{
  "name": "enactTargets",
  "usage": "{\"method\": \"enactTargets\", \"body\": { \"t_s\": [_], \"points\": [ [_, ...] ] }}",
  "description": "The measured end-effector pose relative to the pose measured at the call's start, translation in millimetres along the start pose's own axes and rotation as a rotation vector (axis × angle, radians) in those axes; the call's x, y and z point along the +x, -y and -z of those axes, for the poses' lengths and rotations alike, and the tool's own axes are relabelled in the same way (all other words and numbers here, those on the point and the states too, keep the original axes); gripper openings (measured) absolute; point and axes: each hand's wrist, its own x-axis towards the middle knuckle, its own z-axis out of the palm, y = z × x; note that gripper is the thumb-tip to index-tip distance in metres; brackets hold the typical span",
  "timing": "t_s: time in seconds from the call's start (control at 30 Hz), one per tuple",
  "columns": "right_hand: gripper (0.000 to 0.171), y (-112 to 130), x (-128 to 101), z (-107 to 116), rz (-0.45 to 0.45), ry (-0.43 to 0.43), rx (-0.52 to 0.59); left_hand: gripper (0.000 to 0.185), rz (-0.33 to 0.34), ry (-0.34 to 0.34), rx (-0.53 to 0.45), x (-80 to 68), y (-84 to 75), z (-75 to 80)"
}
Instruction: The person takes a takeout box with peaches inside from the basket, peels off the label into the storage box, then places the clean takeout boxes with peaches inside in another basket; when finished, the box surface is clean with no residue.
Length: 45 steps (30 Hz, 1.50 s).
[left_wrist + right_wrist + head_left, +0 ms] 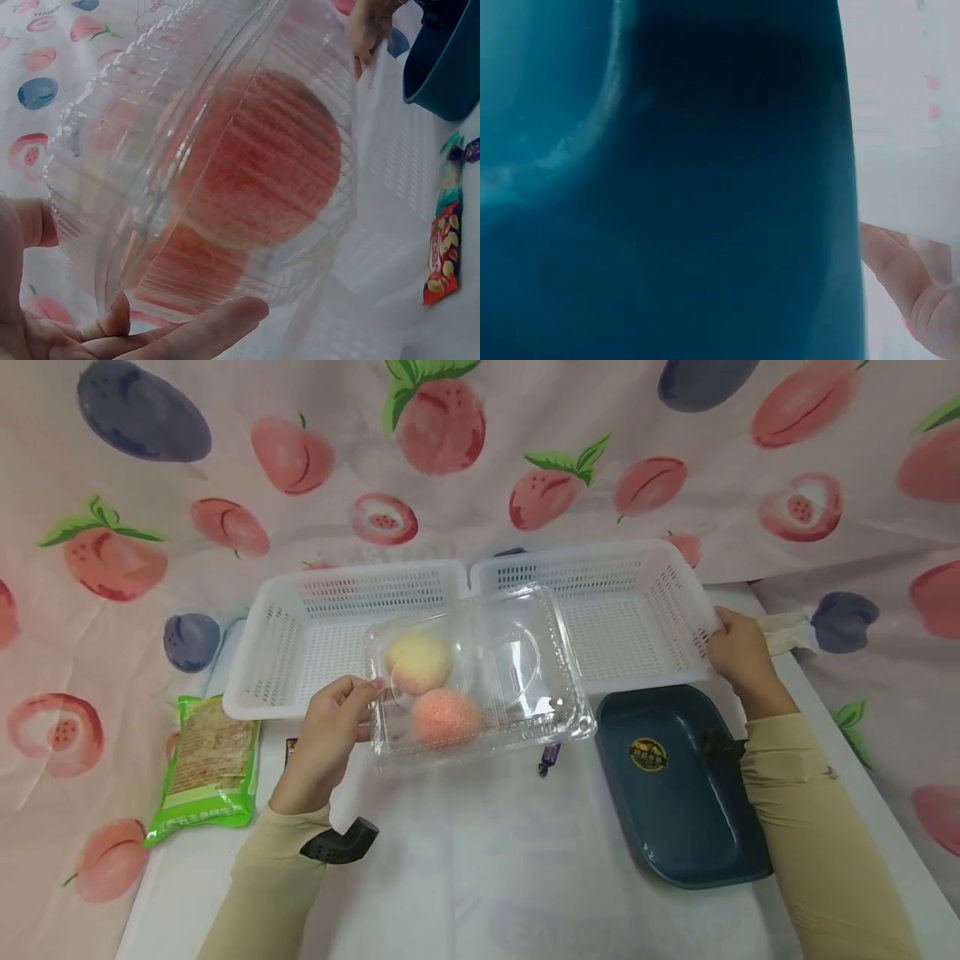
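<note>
Head view: left hand [327,733] grips clear clamshell box [480,681]; right hand [738,652] holds white basket [630,610].
Left fingers [187,334] curl round the box's left end, thumb on top; box is lifted over the baskets' near rims, yellowish peach [418,662] and pink peach [446,717] inside, nearest the fingers. Right fingers clamp the right basket's outer rim. Second basket [330,627] left, touching. Blue tray [678,785] just below right hand; cracker pack [210,768] far left.

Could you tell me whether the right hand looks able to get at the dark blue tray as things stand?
Probably yes: the right hand grips the right white basket, and the dark blue tray lies just beside that forearm, nothing lying between them.
</note>
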Motion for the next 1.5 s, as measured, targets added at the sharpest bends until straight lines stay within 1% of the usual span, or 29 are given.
{"method": "enactTargets", "body": {
  "t_s": [0.1, 0.27, 0.43, 0.63, 0.73, 0.8, 0.87, 0.97, 1.03, 1.17, 1.27, 1.4, 1.5],
  "points": [
    [0.057, 0.3, -1.1, -0.2, 0.001, 0.011, 0.001, 0.027, 0.007, -0.001, -0.028, 10.9, -3.9, -7.9],
    [0.059, -0.4, -2.3, 0.0, -0.003, 0.040, -0.004, 0.026, 0.007, 0.024, -0.074, 29.6, -11.1, -20.0],
    [0.059, -0.3, -2.4, -0.7, 0.012, 0.049, -0.077, 0.026, 0.010, 0.062, -0.090, 47.7, -16.4, -31.2],
    [0.058, 0.2, -2.9, -3.0, 0.035, 0.032, -0.143, 0.026, 0.057, 0.117, -0.142, 72.4, -20.3, -45.1],
    [0.059, -2.7, -2.0, -4.2, 0.064, 0.019, -0.168, 0.027, 0.075, 0.120, -0.152, 84.4, -21.5, -52.6],
    [0.059, -4.1, -1.5, -4.4, 0.079, 0.014, -0.181, 0.031, 0.077, 0.117, -0.152, 91.2, -22.9, -58.1],
    [0.060, -4.6, -1.2, -4.1, 0.085, 0.012, -0.187, 0.039, 0.075, 0.120, -0.139, 96.9, -25.3, -63.1],
    [0.060, -3.9, -1.4, -2.9, 0.079, 0.018, -0.190, 0.045, 0.064, 0.129, -0.122, 103.8, -30.1, -70.5],
    [0.060, -3.3, -1.4, -2.4, 0.077, 0.024, -0.186, 0.045, 0.053, 0.137, -0.115, 107.5, -34.1, -75.5],
    [0.060, -2.1, -1.9, -3.0, 0.070, 0.030, -0.173, 0.044, 0.057, 0.142, -0.098, 113.1, -40.3, -86.5],
    [0.059, -1.8, -1.9, -4.0, 0.065, 0.030, -0.168, 0.042, 0.062, 0.143, -0.044, 116.0, -43.1, -96.3],
    [0.059, -2.0, -2.3, -4.9, 0.063, 0.030, -0.162, 0.037, 0.038, 0.156, 0.087, 118.6, -46.3, -111.0],
    [0.059, -3.7, -2.3, -4.9, 0.064, 0.027, -0.163, 0.040, 0.023, 0.167, 0.187, 121.0, -47.6, -122.9]
  ]
}}
